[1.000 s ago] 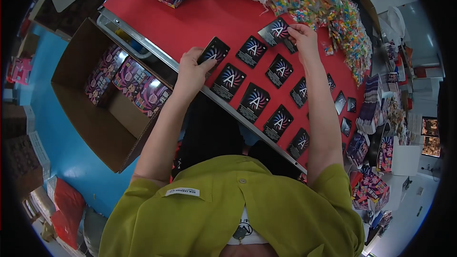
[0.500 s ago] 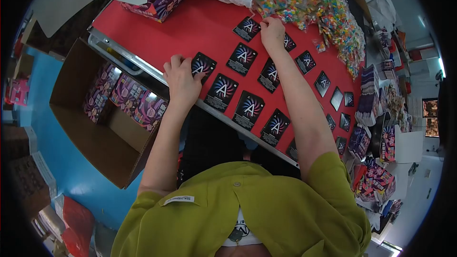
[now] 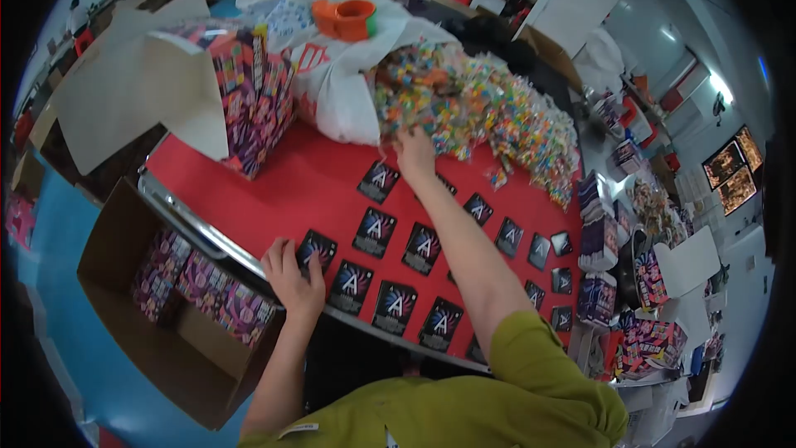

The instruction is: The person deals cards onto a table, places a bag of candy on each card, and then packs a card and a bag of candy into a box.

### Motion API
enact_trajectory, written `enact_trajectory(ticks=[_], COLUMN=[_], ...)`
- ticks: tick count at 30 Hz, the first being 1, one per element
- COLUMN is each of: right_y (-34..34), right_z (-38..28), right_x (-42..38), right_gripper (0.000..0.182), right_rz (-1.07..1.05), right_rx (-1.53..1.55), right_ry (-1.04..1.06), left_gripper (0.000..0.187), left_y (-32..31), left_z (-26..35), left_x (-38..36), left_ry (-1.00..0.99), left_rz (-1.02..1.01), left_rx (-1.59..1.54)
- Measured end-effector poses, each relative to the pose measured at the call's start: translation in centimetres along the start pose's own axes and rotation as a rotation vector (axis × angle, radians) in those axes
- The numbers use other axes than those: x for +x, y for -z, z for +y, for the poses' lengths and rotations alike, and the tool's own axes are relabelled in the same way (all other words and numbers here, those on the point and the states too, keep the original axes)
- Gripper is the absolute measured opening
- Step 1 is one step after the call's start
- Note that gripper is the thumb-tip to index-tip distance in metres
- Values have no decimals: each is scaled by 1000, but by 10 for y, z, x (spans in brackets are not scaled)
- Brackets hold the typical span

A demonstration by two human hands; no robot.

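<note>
My left hand [image 3: 295, 279] rests at the front left of the red table, fingers spread, touching a black card [image 3: 319, 250] printed with a large letter A. The card lies flat under the fingertips. At the near edge of a pile of small clear packets [image 3: 477, 95] with multicoloured pieces, my right hand [image 3: 414, 156] reaches in with fingers stretched. Its fingertips are partly lost among the packets. Just below that hand lies another black card [image 3: 378, 181]. Several more cards, such as a card [image 3: 423, 247] in the middle, lie in rows; my right forearm hides some.
A white plastic bag [image 3: 340, 108] with an orange tape dispenser [image 3: 344, 18] on it stands behind. An open printed box [image 3: 253, 91] is at the back left. Below left is a carton [image 3: 124, 282] with purple boxes. Stacked purple packs [image 3: 597, 224] line the right side.
The view has tilted up, showing more of the room. My right hand has moved from beside a card at the back to the packet pile. My left hand stays at the same card.
</note>
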State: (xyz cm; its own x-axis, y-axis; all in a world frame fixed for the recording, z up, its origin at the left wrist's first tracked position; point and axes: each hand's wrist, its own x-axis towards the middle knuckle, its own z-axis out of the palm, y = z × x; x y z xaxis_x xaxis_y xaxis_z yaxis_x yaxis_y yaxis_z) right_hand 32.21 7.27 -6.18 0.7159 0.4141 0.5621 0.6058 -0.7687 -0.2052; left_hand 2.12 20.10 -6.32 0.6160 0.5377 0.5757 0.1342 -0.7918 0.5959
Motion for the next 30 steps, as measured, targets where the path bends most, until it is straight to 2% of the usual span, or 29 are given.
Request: enact_trajectory(ticks=[4,9,11,13,19,20,22,24,27,30], right_y=[11,25,27,32,16,13,13,13,8,1], right_z=[4,9,6,-3,4,5,6,10,23,53], right_x=[5,6,6,2,18,23,24,24,23,15], right_gripper=[23,25,27,25,17,17,17,17,15,20], right_rz=[-57,-107,-153,-134,-285,-284,-252,-262,-97,-24], right_rx=[282,148,55,22,-78,-68,-11,11,148,291], right_ry=[-141,-89,87,142,90,105,-32,-27,-54,-89], left_gripper=[34,34,34,34,38,38,38,38,38,37], left_y=[1,-2,-4,0,1,0,-1,0,-1,-2], left_z=[2,0,-1,2,2,1,-1,-1,-1,-1], left_x=[-1,-3,-4,-3,-2,-2,-4,-2,-1,-2], left_ry=[-31,-32,-35,-12,4,10,9,18,5,8], left_rz=[44,59,69,49,38,50,35,33,36,29], left_rx=[-19,-27,-14,-26,-20,-8,-13,-32,15,1])
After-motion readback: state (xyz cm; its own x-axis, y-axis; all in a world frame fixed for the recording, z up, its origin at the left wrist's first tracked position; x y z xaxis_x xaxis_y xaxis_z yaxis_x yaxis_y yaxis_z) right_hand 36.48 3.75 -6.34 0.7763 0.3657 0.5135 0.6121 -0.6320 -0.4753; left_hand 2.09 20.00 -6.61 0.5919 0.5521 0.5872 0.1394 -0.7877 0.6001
